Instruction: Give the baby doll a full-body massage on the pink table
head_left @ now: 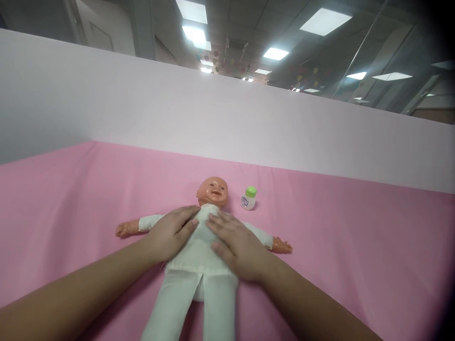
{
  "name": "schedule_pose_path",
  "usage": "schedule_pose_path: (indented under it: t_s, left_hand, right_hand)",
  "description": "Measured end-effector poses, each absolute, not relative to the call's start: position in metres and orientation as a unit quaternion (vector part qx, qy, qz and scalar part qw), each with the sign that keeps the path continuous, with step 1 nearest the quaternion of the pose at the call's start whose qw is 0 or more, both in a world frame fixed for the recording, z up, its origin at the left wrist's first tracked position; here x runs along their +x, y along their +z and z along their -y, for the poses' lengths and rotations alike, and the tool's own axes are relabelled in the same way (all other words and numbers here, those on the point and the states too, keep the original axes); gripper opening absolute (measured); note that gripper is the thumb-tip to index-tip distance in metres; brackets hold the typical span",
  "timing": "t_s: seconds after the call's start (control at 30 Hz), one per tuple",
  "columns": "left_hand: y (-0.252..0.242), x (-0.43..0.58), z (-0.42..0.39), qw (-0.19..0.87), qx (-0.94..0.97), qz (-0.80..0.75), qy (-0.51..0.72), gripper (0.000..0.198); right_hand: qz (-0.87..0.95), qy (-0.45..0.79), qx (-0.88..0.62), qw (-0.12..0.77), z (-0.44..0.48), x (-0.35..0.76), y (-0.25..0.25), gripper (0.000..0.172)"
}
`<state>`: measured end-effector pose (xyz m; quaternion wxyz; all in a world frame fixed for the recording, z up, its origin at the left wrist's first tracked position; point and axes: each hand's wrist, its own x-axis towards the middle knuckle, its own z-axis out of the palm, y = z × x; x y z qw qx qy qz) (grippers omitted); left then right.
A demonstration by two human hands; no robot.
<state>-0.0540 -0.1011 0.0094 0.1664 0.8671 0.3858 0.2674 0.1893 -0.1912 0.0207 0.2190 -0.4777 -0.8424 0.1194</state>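
Note:
A baby doll (203, 255) with a white cloth body and plastic head and hands lies on its back, arms stretched out to both sides. My left hand (173, 232) rests flat on the left side of its chest, fingers extended toward the neck. On the right side of the chest lies my right hand (238, 241), open, its fingers slightly spread. Both palms face down on the cloth, and neither hand grips anything. Beside the doll's head, to the right, is a small clear bottle (248, 198) with a green cap and a printed label.
Pink sheeting (330, 227) with soft wrinkles covers the surface under the doll. A white partition (213, 113) rises along the back and left. Beyond it show a ceiling with lit panels (326, 22) and a glass pane at the right.

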Motion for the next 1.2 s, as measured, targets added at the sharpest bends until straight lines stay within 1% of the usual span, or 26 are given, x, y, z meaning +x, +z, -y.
schedule_pose_path:
  t_s: [0.1, 0.17, 0.23, 0.3, 0.4, 0.47, 0.57, 0.6, 0.67, 0.8, 0.87, 0.93, 1.0, 1.1, 1.2]
  left_hand:
    - [0.017, -0.054, 0.113, 0.138, 0.886, -0.335, 0.289, 0.046]
    - [0.026, -0.053, 0.128, 0.137, 0.916, -0.239, 0.292, 0.044]
    - [0.036, -0.051, 0.148, 0.166, 0.938, -0.111, 0.283, 0.048]
    - [0.046, -0.048, 0.169, 0.215, 0.937, -0.024, 0.274, 0.051]
    - [0.057, -0.043, 0.188, 0.245, 0.94, 0.034, 0.236, 0.047]
    - [0.06, -0.039, 0.189, 0.243, 0.951, 0.015, 0.192, 0.051]
    - [0.057, -0.037, 0.175, 0.228, 0.965, -0.053, 0.121, 0.069]
    - [0.054, -0.037, 0.169, 0.221, 0.965, -0.076, 0.116, 0.073]
    - [0.047, -0.039, 0.154, 0.204, 0.963, -0.122, 0.126, 0.075]
    - [0.028, -0.043, 0.127, 0.156, 0.952, -0.204, 0.166, 0.067]
    - [0.021, -0.045, 0.116, 0.134, 0.931, -0.259, 0.217, 0.059]
    - [0.017, -0.047, 0.107, 0.127, 0.899, -0.324, 0.266, 0.051]
    - [0.015, -0.049, 0.099, 0.135, 0.871, -0.379, 0.28, 0.044]
    - [0.015, -0.05, 0.092, 0.152, 0.853, -0.42, 0.268, 0.04]
    - [0.015, -0.05, 0.09, 0.16, 0.849, -0.426, 0.267, 0.037]
  right_hand:
    - [0.79, 0.117, -0.548, 0.249, 0.184, 0.198, 0.019, 0.049]
    - [0.766, 0.128, -0.581, 0.243, 0.181, 0.202, 0.021, 0.048]
    - [0.752, 0.136, -0.606, 0.221, 0.18, 0.203, 0.024, 0.048]
    - [0.74, 0.131, -0.628, 0.202, 0.179, 0.202, 0.026, 0.05]
    - [0.735, 0.115, -0.641, 0.191, 0.178, 0.199, 0.027, 0.055]
    - [0.734, 0.11, -0.644, 0.187, 0.178, 0.198, 0.025, 0.057]
    - [0.736, 0.11, -0.641, 0.187, 0.177, 0.199, 0.023, 0.059]
    - [0.739, 0.111, -0.637, 0.189, 0.177, 0.2, 0.022, 0.06]
    - [0.745, 0.112, -0.629, 0.193, 0.177, 0.201, 0.021, 0.06]
    - [0.742, 0.106, -0.63, 0.205, 0.177, 0.203, 0.017, 0.058]
    - [0.743, 0.101, -0.623, 0.22, 0.176, 0.204, 0.014, 0.056]
    - [0.747, 0.083, -0.614, 0.24, 0.175, 0.205, 0.01, 0.054]
    - [0.756, 0.051, -0.599, 0.259, 0.176, 0.204, 0.006, 0.056]
    - [0.794, 0.0, -0.535, 0.289, 0.186, 0.195, 0.006, 0.056]
    - [0.86, 0.005, -0.415, 0.298, 0.208, 0.177, 0.018, 0.047]
